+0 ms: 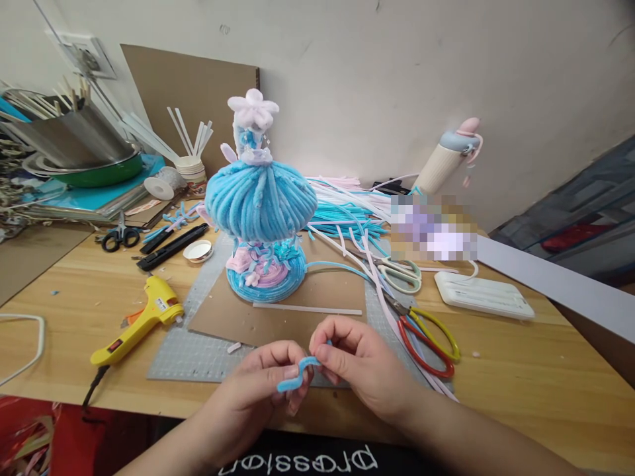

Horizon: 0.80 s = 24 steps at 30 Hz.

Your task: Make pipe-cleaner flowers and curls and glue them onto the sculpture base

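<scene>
The left hand [270,377] and the right hand [360,360] are close together, just above the near edge of the light wooden table [526,370]. Both are nearly closed: the left thumb presses a short, light-blue, fuzzy strip [301,371] against the curled fingers, and the right thumb and fingertips pinch its other end. Between them the strip makes an S-like bend, and one free end sticks out past the left thumb.

I judge that the step in hand is shaping this strip by bending. The next move seems to call for a firm hold by the left hand and a small, gentle turn by the right fingertips, so that the curve stays even.

Behind the hands, a thin white stick [307,309] lies on a brown cardboard sheet [213,324], and beyond it stands a blue and pink fuzzy model with a pleated dome [262,201]. On the left lies a yellow plastic glue gun [133,324]; on the right, metal scissors with one red and one yellow handle [404,309].

About writing: the black cloth [297,456] at the bottom carries large white letters, which look upside down and partly covered, so I cannot read the word surely. The glue gun has a white label, and the white flat plastic device [483,295] has faint print; both are too small to read. I find no brand that is readable.
</scene>
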Tool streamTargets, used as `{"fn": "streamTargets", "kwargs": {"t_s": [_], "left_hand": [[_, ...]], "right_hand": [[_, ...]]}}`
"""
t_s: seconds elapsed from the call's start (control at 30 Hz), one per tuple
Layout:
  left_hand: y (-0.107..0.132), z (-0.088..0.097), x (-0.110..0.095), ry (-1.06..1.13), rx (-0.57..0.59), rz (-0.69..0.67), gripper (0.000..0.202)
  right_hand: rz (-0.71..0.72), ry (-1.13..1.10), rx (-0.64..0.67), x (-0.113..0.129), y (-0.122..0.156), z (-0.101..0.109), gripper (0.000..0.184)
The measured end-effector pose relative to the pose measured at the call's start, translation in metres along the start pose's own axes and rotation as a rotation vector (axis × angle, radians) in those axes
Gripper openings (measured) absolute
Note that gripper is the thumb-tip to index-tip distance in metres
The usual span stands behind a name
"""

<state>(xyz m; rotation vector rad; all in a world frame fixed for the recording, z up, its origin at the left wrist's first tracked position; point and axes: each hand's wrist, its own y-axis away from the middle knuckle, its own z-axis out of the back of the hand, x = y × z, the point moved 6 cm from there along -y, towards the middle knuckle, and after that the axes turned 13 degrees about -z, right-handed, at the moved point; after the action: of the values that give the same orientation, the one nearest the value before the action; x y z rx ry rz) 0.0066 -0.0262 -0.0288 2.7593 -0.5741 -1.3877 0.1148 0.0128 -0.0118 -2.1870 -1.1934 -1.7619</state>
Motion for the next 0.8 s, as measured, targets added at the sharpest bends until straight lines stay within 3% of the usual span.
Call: {"fn": "streamTargets", "kwargs": {"t_s": [0.17,0.3,0.43,0.57,0.8], "left_hand": [[-0.003,0.004,-0.014,-0.325,-0.071,-0.165,0.021],[-0.005,0.003,-0.017,-0.611,-0.065,-0.171,0.018],[-0.004,0.006,-0.028,-0.818,-0.152,-0.288,0.013],[-0.002,0.004,-0.032,-0.919,-0.141,-0.362,0.012],[0.0,-0.005,-0.031,-0.982,-0.019,-0.436,0.009]], "right_hand": [[-0.076,-0.173,0.041,-0.014,-0.005,0.001,0.027],[-0.077,-0.198,0.048,-0.016,-0.006,0.001,0.023],[-0.053,-0.177,0.022,-0.011,-0.004,0.0,0.029],[-0.06,-0.087,-0.002,-0.01,-0.003,-0.001,0.028],[-0.142,-0.255,0.063,-0.022,-0.008,-0.003,0.027]]}}
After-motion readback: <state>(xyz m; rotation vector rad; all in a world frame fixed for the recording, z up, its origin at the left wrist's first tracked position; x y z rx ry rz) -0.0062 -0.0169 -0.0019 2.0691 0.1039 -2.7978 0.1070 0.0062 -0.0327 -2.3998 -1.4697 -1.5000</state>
